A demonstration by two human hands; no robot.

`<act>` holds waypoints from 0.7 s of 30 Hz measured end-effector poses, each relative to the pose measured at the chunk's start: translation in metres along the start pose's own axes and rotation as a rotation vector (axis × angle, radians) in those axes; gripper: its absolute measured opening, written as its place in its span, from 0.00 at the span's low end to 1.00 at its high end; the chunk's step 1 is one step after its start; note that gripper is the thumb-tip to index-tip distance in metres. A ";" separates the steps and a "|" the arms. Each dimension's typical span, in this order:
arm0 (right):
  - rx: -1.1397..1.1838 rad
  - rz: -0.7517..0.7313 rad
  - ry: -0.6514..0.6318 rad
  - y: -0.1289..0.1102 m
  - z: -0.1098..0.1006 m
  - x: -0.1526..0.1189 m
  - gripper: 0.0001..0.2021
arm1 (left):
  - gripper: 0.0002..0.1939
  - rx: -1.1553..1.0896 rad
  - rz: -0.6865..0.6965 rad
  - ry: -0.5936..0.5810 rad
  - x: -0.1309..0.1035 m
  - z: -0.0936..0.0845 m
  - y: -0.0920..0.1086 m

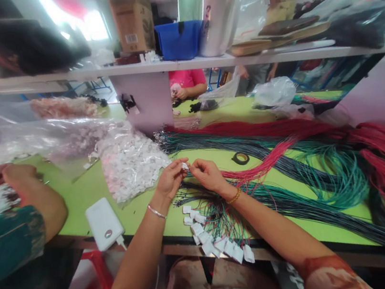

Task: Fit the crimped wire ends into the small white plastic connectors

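My left hand (171, 178) pinches a small white connector (184, 166) between thumb and fingers above the green table (75, 205). Close beside it, my right hand (208, 175) has its fingers closed near the connector; what they hold is too small to make out. Red wires (270, 159) and dark wires (295, 201) run rightward from under my right hand. Below my hands, several white connectors (236, 252) on thin wires lie at the table's front edge. A clear bag of white connectors (132, 163) rests left of my left hand.
A white power bank (103, 223) with a cable lies left of my forearm. Black tape (240, 158) sits among the wires. At the left is another person's arm (39, 198). A shelf (95, 73) crosses above, bearing a blue bin (179, 40) and a cardboard box (132, 18).
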State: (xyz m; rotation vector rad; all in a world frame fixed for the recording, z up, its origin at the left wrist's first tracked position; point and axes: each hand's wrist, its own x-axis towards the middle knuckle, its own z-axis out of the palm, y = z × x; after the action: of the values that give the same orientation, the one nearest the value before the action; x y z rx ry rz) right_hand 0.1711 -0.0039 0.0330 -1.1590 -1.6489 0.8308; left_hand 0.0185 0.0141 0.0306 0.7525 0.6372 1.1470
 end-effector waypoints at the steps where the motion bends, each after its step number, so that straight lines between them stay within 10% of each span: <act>1: -0.005 0.003 0.004 0.000 0.000 0.000 0.12 | 0.12 0.004 0.001 0.000 0.000 0.000 0.000; 21: -0.245 -0.085 -0.077 0.019 0.001 0.000 0.12 | 0.11 0.392 0.052 0.181 0.002 -0.001 -0.010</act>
State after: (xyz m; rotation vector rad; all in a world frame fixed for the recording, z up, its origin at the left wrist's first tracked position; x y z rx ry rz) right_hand 0.1767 0.0022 0.0156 -1.2264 -1.8901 0.6386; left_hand 0.0245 0.0141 0.0219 1.0073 1.0185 1.1599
